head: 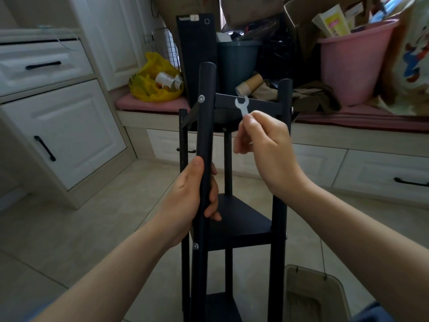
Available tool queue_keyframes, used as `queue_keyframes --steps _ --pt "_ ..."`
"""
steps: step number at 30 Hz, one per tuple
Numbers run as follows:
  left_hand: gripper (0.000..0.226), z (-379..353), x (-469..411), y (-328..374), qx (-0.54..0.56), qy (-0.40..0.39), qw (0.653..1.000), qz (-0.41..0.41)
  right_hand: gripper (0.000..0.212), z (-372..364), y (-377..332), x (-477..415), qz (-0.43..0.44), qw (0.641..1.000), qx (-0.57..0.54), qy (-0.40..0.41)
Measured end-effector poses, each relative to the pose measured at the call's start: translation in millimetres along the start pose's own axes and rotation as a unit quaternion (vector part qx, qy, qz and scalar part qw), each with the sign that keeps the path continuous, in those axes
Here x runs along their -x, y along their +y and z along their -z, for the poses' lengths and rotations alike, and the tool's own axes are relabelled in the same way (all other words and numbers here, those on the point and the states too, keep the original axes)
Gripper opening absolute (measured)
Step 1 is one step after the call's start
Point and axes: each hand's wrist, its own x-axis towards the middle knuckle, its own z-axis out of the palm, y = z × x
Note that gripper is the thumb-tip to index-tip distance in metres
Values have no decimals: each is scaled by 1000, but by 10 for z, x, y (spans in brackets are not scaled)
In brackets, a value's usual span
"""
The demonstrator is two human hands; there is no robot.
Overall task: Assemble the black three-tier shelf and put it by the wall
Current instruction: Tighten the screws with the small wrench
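The black shelf (239, 219) stands upright on the tiled floor (69, 228), right in front of the person and a little way out from the cushioned window seat (148, 105) behind it. The left hand (192, 194) is wrapped round the near left post (205, 117), its fingers (212, 205) curled about it between the top and middle tiers. The right hand (269, 145) is raised beside the top tier. Its thumb and forefinger pinch the handle of a small silver wrench (242, 105), whose open head points up in front of the top rail, and its other fingers hang loosely curled. A silver screw (201, 98) shows near the top of the left post. On the seat sit a yellow bag (151, 84), a dark bin (236, 59) and a pink bucket (350, 66).
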Motion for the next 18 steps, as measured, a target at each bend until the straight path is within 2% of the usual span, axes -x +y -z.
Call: queue_keyframes --steps 9,18 --pt "57 30 22 13 20 1 999 25 35 -111 56 38 -70 993 80 -60" --pt "62 11 47 -83 53 -4 997 50 35 -132 166 -102 -119 988 93 12"
